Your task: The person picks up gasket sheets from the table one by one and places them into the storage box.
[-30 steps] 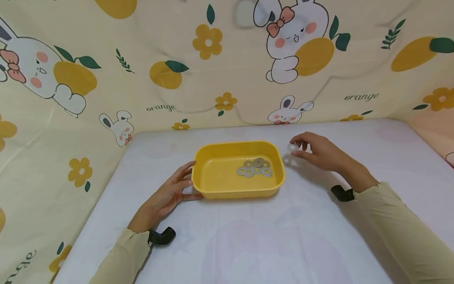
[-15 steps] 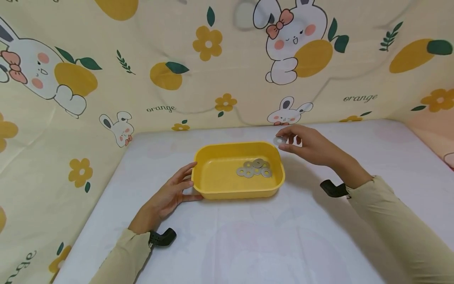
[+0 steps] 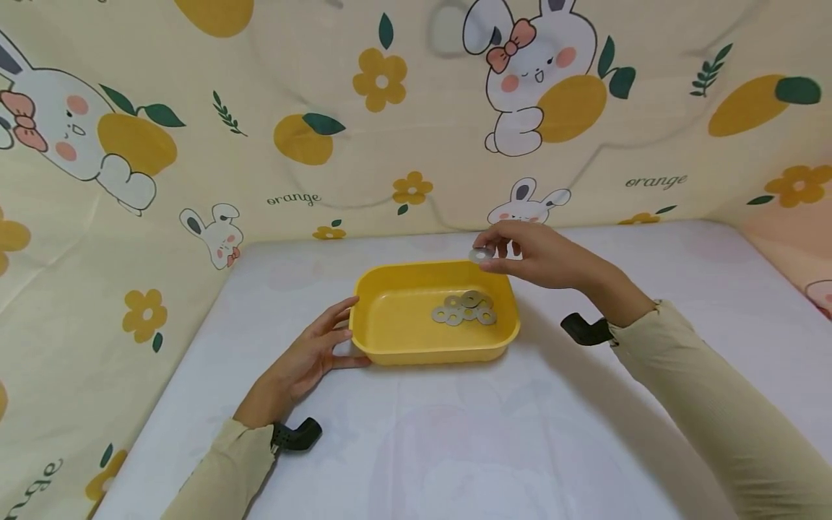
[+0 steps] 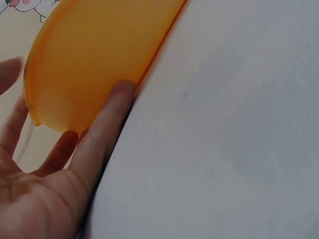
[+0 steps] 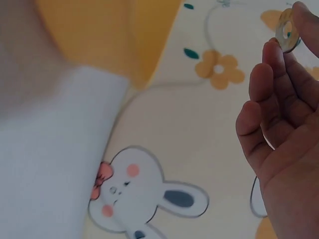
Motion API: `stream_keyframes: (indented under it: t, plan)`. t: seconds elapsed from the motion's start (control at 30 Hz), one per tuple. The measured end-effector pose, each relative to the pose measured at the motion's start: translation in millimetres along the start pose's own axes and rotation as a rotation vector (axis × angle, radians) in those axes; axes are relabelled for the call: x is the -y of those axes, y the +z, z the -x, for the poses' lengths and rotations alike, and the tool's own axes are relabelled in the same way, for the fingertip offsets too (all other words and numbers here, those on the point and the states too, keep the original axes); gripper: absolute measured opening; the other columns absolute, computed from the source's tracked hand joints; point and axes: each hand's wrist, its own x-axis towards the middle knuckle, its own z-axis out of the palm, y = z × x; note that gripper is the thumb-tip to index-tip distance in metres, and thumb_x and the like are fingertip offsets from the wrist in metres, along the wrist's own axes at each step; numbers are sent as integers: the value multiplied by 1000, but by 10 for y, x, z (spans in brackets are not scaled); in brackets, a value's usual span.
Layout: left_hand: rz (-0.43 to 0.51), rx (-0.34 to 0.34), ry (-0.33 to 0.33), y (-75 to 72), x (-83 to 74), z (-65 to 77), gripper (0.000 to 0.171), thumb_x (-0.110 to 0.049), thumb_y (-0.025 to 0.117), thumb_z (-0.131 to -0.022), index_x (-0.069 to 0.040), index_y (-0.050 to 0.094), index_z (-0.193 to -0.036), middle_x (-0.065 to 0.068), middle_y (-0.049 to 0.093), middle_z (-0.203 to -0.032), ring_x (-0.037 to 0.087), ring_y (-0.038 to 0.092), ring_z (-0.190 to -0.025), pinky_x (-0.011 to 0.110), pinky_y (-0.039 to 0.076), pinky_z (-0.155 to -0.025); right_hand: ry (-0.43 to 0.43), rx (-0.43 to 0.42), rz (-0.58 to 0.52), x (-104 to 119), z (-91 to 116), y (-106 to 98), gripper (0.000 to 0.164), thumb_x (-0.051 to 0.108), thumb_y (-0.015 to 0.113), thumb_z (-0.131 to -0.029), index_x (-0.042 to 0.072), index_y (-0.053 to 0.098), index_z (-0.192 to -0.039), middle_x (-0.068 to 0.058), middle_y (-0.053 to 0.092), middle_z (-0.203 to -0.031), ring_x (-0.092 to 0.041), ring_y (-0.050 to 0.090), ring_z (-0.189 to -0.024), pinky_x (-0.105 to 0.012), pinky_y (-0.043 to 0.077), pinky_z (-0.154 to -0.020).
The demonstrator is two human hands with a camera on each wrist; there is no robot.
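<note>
A yellow plastic tray (image 3: 396,356) stands on the white table, and several flat metal washers (image 3: 453,317) lie bunched in its right half, some overlapping. With its fingers spread, my left hand (image 3: 308,365) rests against the tray's left end. In the left wrist view, one finger (image 4: 99,132) lies along the tray's outer wall. My right hand (image 3: 542,254) pinches a single washer (image 3: 481,255) between thumb and fingertips above the tray's back right rim. That washer also shows edge-tilted in the right wrist view, between the fingertips of the right hand (image 5: 294,129).
The table's white cover (image 3: 468,440) runs around the tray. A cream cloth (image 3: 364,144) printed with rabbits, oranges and flowers hangs behind and at the left. Black wrist cameras sit on both wrists, the left one (image 3: 299,433) low over the table.
My right hand has moved left with the washer, from right of the tray to above its back right rim. The left hand and the tray have stayed in place.
</note>
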Motion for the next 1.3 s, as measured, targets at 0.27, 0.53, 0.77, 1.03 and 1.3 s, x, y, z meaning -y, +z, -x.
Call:
stream_keyframes:
  t: [0.27,0.53,0.77,1.03,1.3]
  plan:
    - [47,19,-19,-20,22,-16,57,-12,47,-104,-23,28,-157,4,17,-164,30,47,-136,55,53,-98,-6,32,-49,173,-200,-39,36,29,70,-93,13,62,-124,1,64,-105,-14,53,-97,-35,48,-85]
    - [-10,-3,-12,-8,-14,23,64,-7,53,-100,-24,27,-157,5,17,-163,30,50,-132,53,55,-97,-22,40,-117,281,-441,15,36,31,71,-93,13,64,-123,0,63,-101,-15,53,-94,-31,47,-81]
    - [-23,-8,-13,0,-8,36,64,-8,53,-100,-25,28,-157,2,15,-164,29,48,-133,54,54,-98,-18,81,-187,295,-587,196,29,30,70,-93,17,65,-118,0,62,-100,-16,52,-93,-32,45,-77]
    - [5,24,-5,-3,-17,19,61,-7,49,-102,-23,26,-156,1,14,-163,30,45,-134,53,55,-97,-16,84,-207,204,-634,364,26,29,71,-92,16,66,-115,0,61,-99,-17,52,-95,-33,46,-84]
    - [-6,26,-7,-3,-2,36,63,-7,50,-100,-21,25,-157,2,14,-162,34,43,-137,54,54,-99,-10,121,-116,177,-664,474,35,33,70,-92,14,67,-122,-5,63,-109,-26,51,-105,-36,43,-90]
